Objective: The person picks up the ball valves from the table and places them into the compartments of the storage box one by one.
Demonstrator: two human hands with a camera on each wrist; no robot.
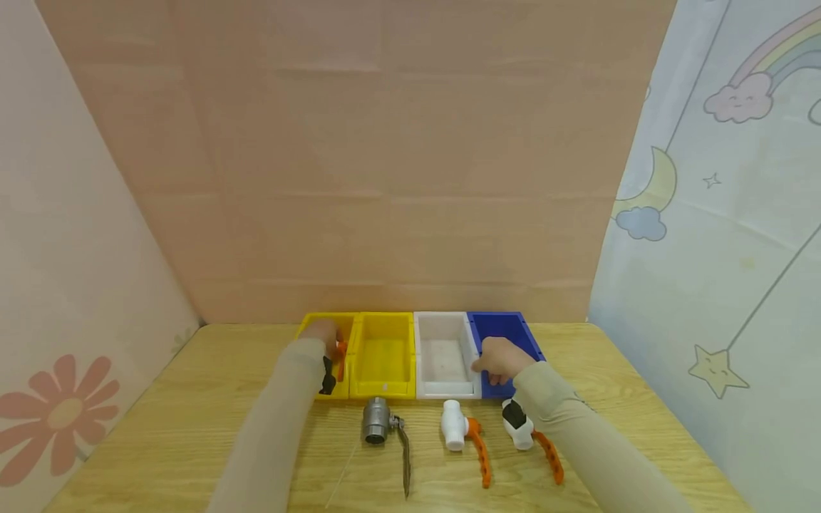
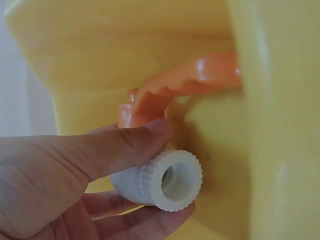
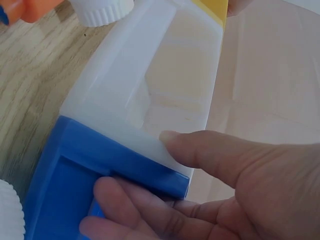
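My left hand [image 1: 323, 333] is inside the leftmost yellow bin [image 1: 304, 329]. Thumb and fingers there grip the white body of a ball valve [image 2: 127, 182], whose orange lever [image 2: 185, 77] reaches toward the bin wall. In the left wrist view the valve's ribbed round end faces the camera. My right hand [image 1: 503, 356] is over the blue bin [image 1: 527, 342], next to the white bin [image 1: 447, 388]. It pinches their adjoining walls, with the thumb [image 3: 187, 146] on the white side and the bent fingers [image 3: 120, 202] in the blue bin.
A second yellow bin [image 1: 385, 388] stands between the left yellow bin and the white one. In front of the row lie a metal ball valve [image 1: 376, 422] and two white ball valves with orange levers, one central [image 1: 453, 426] and one near the right forearm [image 1: 516, 422].
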